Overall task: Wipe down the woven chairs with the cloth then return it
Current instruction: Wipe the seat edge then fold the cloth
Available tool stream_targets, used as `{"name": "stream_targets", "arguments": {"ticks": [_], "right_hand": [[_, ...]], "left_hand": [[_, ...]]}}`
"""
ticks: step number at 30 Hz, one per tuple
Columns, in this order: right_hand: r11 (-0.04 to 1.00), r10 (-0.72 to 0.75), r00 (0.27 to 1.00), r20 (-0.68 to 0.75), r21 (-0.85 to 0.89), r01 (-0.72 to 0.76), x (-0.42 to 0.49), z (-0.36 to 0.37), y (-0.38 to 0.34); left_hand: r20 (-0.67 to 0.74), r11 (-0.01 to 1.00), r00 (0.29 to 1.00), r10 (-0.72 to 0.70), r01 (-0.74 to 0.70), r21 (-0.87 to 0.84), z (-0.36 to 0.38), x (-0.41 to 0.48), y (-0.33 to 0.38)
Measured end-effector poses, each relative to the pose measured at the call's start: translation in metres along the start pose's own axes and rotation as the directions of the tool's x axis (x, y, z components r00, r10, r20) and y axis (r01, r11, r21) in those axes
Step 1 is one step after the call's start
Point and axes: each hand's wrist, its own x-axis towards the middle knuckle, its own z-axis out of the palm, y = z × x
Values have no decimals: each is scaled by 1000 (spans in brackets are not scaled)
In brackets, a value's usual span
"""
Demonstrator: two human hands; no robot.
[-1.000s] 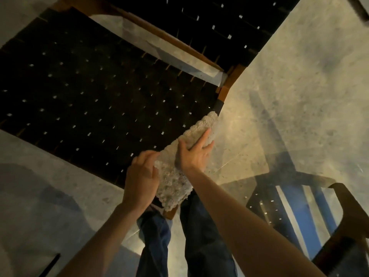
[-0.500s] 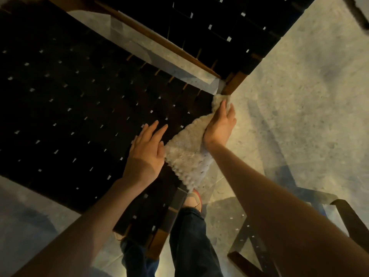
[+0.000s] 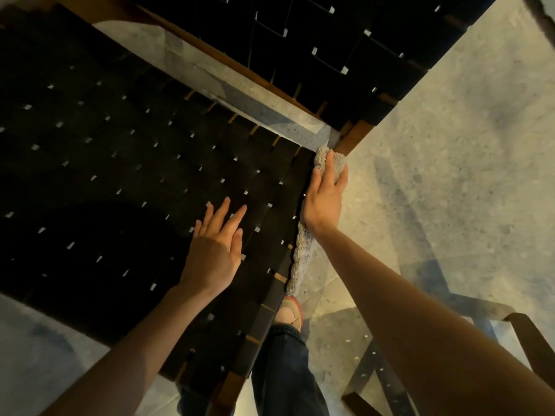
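A black woven chair seat (image 3: 126, 175) with a wooden frame fills the left and middle of the view; its woven backrest (image 3: 345, 40) rises at the top. My right hand (image 3: 326, 193) presses a grey shaggy cloth (image 3: 300, 259) against the seat's right side edge, fingers straight, reaching the back right corner by the wooden post. The cloth hangs down along that edge, partly hidden under my hand and wrist. My left hand (image 3: 216, 247) lies flat on the seat, fingers spread, holding nothing.
A speckled stone floor (image 3: 450, 175) surrounds the chair. Part of a second chair's dark frame (image 3: 525, 334) shows at the lower right. My leg in dark trousers (image 3: 285, 370) and a shoe (image 3: 289, 310) stand beside the seat's right edge.
My right hand has slid the cloth along the seat's right edge toward the back corner. My left hand let go of the cloth and moved onto the seat, now flat.
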Motion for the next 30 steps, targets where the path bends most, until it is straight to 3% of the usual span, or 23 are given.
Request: {"name": "stream_targets", "arguments": {"ticks": [8, 18, 26, 30], "right_hand": [[978, 51, 996, -75, -197, -65, -15, 4, 0], [970, 74, 997, 18, -234, -68, -122, 7, -6], [965, 43, 997, 66, -261, -24, -243, 20, 3], [960, -13, 992, 126, -276, 48, -255, 7, 4]], "left_hand": [[53, 996, 997, 56, -59, 64, -4, -13, -5], [380, 950, 922, -72, -52, 308, -33, -58, -19], [382, 944, 924, -19, -110, 311, -47, -124, -44], [415, 958, 910, -21, -100, 270, -57, -146, -50]]}}
